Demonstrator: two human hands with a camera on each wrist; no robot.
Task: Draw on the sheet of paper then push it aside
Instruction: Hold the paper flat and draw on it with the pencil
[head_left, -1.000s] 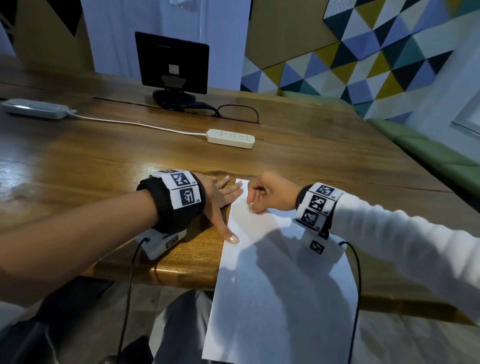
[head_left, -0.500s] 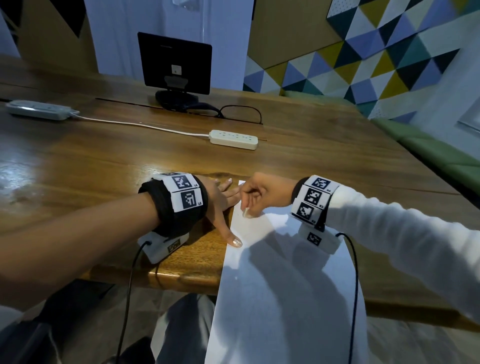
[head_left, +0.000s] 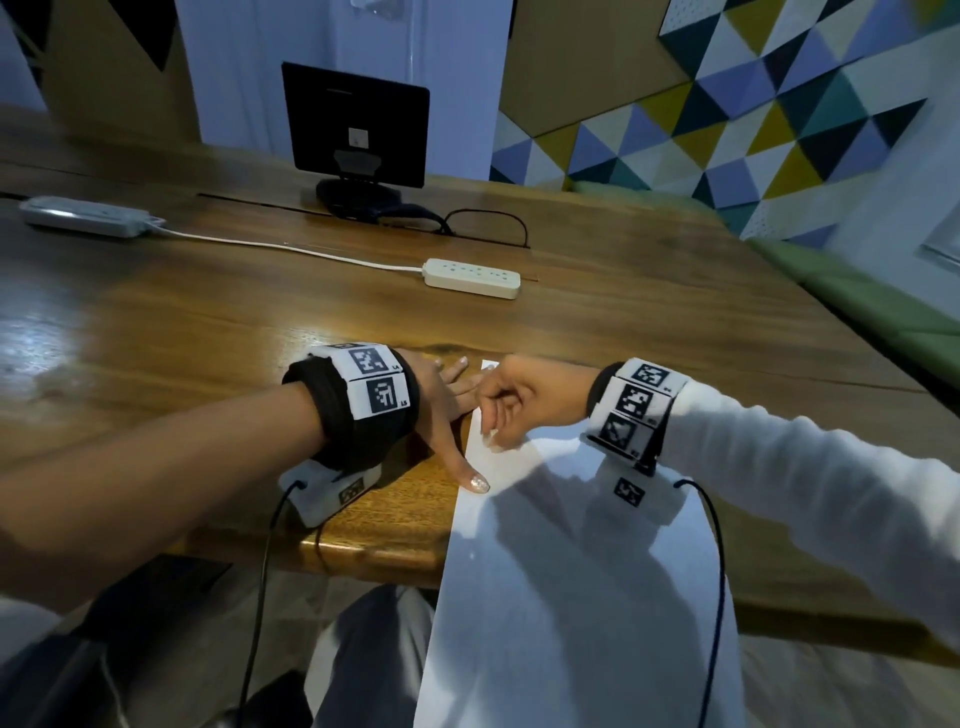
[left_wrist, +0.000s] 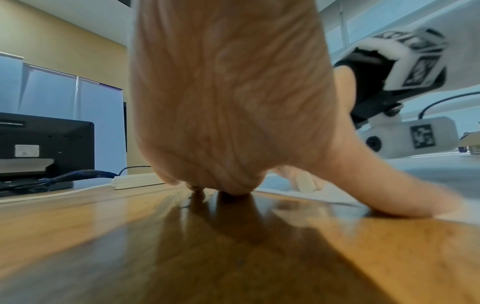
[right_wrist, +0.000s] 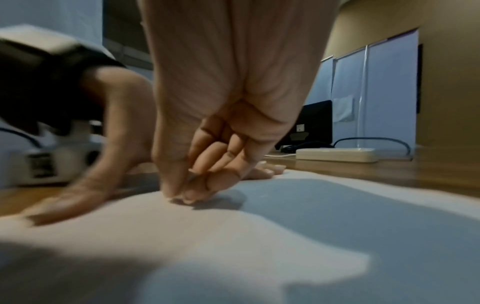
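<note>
now the sheet of paper lies nearest me, its near end hanging over the front edge of the wooden table above my lap, its far end flat on the wood. compared with a second ago it looks little moved; my right hand has slid left along its far end, closer to the left hand, and the knuckles now nearly touch the left fingers. the right hand is clenched, thumb and fingertips bunched together and pressed down on the paper; i cannot tell whether they pinch a pen, since none shows. the left hand is spread flat and relaxed, holding nothing, its thumb stretched onto the paper's left edge, much as before.

the right wrist view shows what the head view hides: the bunched fingertips meeting the sheet with a small shadow beneath. the left wrist view shows the left palm raised off the wood and the thumb lying low at the paper's edge.

farther off sits a white power strip, then a second power strip at far left, and a dark monitor at the back.
</note>
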